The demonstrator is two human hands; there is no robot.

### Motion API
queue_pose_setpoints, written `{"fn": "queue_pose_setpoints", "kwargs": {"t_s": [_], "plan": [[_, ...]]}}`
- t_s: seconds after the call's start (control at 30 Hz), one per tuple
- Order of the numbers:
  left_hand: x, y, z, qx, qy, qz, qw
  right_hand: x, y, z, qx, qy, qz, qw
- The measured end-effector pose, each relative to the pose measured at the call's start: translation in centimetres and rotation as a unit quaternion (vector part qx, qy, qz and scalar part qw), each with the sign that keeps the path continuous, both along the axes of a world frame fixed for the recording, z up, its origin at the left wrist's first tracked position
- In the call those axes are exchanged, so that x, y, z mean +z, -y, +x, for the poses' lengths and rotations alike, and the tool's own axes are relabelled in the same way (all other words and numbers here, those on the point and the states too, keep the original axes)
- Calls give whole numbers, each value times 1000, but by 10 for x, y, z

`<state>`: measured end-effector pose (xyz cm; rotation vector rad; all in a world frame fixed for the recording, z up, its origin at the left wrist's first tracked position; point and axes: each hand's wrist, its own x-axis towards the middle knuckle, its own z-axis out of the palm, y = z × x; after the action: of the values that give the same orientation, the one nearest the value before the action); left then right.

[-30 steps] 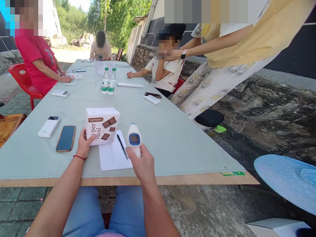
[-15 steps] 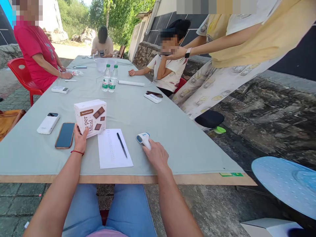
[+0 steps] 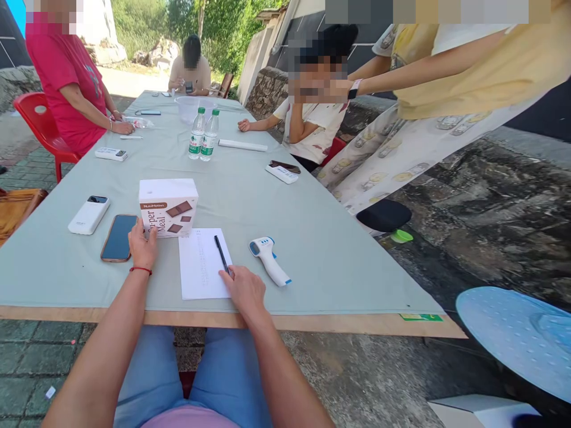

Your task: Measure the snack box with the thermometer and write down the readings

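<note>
My left hand [image 3: 143, 246] grips the lower left edge of a white box [image 3: 168, 189] printed with chocolate pieces, upright on the table. Under my right hand [image 3: 247, 290] is the corner of a sheet of paper [image 3: 196, 279]; thumb and fingers close around the lower end of a black pen [image 3: 220, 249] lying on it. A white and blue infrared thermometer [image 3: 271, 261] rests on the cloth, just right of that hand and apart from it. Left of the box lie a phone [image 3: 118, 239] and a white power bank [image 3: 89, 215].
Two water bottles [image 3: 207, 137] stand beyond the box, near a clear plastic basin [image 3: 185, 109] and a white tube [image 3: 243, 145]. Another phone [image 3: 285, 167] lies right, beside a white device [image 3: 282, 174]. People sit and stand around the table [image 3: 339, 267].
My right hand has let go of the thermometer, leaving it on the cloth, and has moved left to the pen. My left hand stays on the box, which is turned slightly.
</note>
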<state>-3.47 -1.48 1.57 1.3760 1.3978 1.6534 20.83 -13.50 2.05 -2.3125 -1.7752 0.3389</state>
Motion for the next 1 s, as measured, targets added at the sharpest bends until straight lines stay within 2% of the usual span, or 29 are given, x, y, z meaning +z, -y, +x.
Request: {"fn": "queue_pose_setpoints", "kwargs": {"t_s": [0.07,0.13,0.2,0.27,0.33,0.37,0.43,0.5,0.6,0.67,0.73,1.0], "plan": [[1,2,0,59,-40,-18,997,4,-3,-2,-18,-5,-17,1000],[5,3,3,107,-41,-51,992,6,-7,-1,-33,-13,-29,999],[9,4,7,129,-39,-99,986,6,-9,3,-45,-35,-26,998],[13,9,13,125,-70,-144,979,2,-9,9,-55,-89,2,994],[12,24,19,94,-134,-154,974,-4,-6,14,-56,-189,54,979],[11,35,22,65,-170,-144,973,-7,-3,16,-53,-252,82,963],[5,63,28,-39,-249,-92,963,-12,2,18,-46,-377,131,916],[-1,94,33,-137,-327,-18,935,-14,8,16,-49,-462,166,870],[-5,132,38,-221,-426,93,872,-11,16,6,-46,-509,198,837],[-4,146,39,-242,-472,135,837,-9,19,-4,-25,-514,218,830],[-2,154,41,-245,-505,143,815,-10,22,-13,-4,-509,234,829],[-5,169,45,-221,-579,115,776,-27,20,-25,-5,-483,217,848]]}}
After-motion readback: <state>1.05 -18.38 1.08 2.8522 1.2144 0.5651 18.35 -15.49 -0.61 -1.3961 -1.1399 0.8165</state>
